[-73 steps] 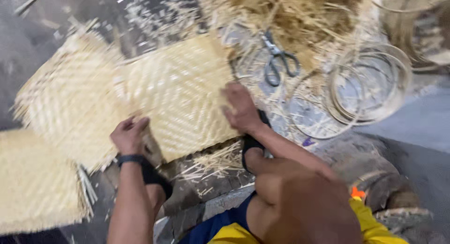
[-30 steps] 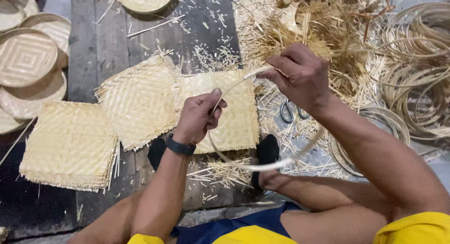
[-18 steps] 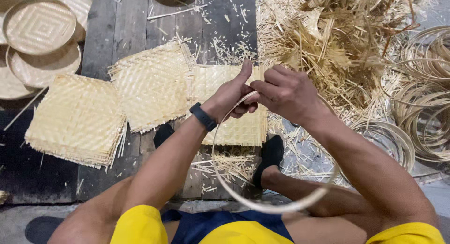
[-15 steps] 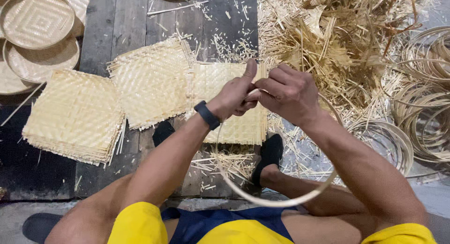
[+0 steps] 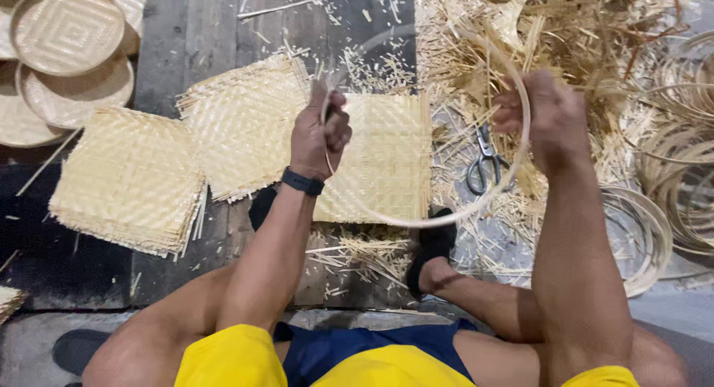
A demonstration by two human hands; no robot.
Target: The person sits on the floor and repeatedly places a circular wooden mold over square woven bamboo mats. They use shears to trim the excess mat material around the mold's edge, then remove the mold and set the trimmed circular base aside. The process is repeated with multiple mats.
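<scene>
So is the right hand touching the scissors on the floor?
Apart. The head view shows the right hand gripping the bamboo hoop, raised clear of the scissors lying beneath.

Soft, even daylight falls from above, bright on the pale woven mats [image 5: 245,127] and dull on the dark floor planks [image 5: 186,37]. Shadows stay faint and short. The right hand [image 5: 547,115] and the thin hoop [image 5: 446,216] smear with motion blur; the straw heap [image 5: 565,30] looks slightly washed out.

Thin pale bamboo hoop [image 5: 446,217] is curving in a near-full ring, held upright-tilted. It's spanning between left hand [image 5: 318,133] and right hand [image 5: 547,119], both gripping it.
</scene>
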